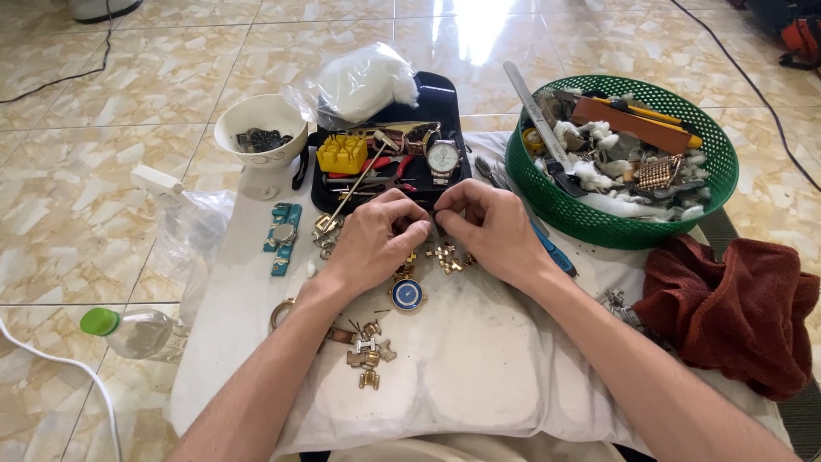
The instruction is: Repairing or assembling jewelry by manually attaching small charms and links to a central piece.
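Both hands, left (376,239) and right (492,231), pinch small gold links (445,255) at frame centre; these look light, stiff, slippery, best held by their edges.

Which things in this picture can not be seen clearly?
- Head view: whatever the left hand and right hand pinch is hidden by the fingers.
- White bowl: its dark contents are too small to identify.
- Green basket: the jumbled contents overlap each other.

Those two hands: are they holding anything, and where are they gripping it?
The left hand and right hand meet fingertip to fingertip above loose gold watch links; anything pinched between them is hidden.
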